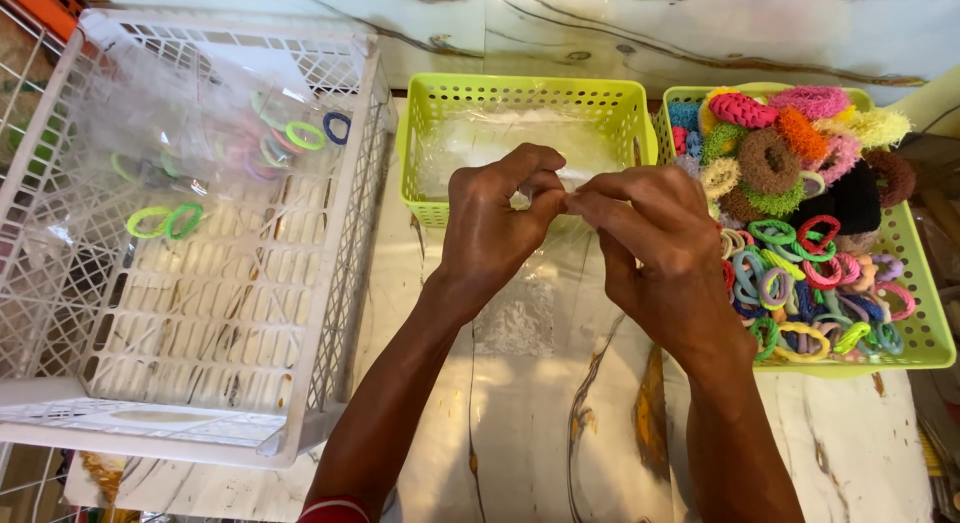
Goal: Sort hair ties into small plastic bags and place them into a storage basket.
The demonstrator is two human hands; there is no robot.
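Note:
My left hand [495,223] and my right hand [650,238] meet above the table, fingertips pinched together on the top edge of a clear plastic bag [530,303] that hangs down between them. Behind the hands stands a lime-green basket [520,93] holding more clear bags. To the right, a second lime-green basket [925,328] is heaped with colourful hair ties and fluffy scrunchies [790,198].
A large white lattice crate [200,383] fills the left side; clear bags with a few green, blue and purple hair ties [165,221] lie in it. All rest on a marble-patterned table [560,443]. A wire rack shows at the far left edge.

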